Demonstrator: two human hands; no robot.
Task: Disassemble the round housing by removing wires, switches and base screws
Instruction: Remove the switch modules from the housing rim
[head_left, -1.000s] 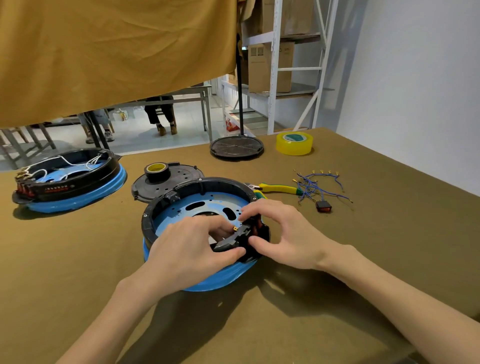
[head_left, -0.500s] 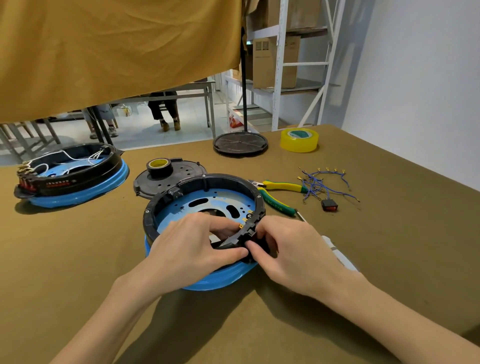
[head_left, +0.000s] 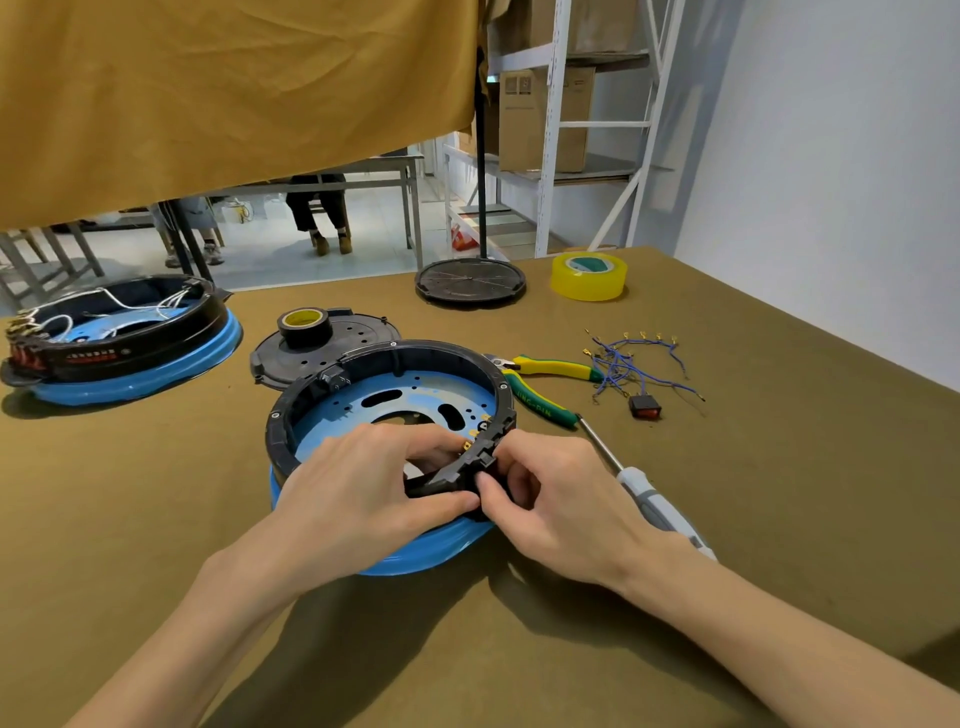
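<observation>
Head view: left hand and right hand both curl their fingers, pinching the black rim of the round housing; its blue base sits beneath the fingertips on the table.

Round housing: black plastic ring on a blue base, lying flat on the table, open side up. Blue inner plate shows slots and small holes. Switch block sits in the near wall of the ring, directly between the fingers, with brass terminals just above them on the inside. Removed blue wires with brass terminals lie in a loose tangle well to the right of the fingers; a black-and-red rocker switch lies just beside that tangle.
</observation>
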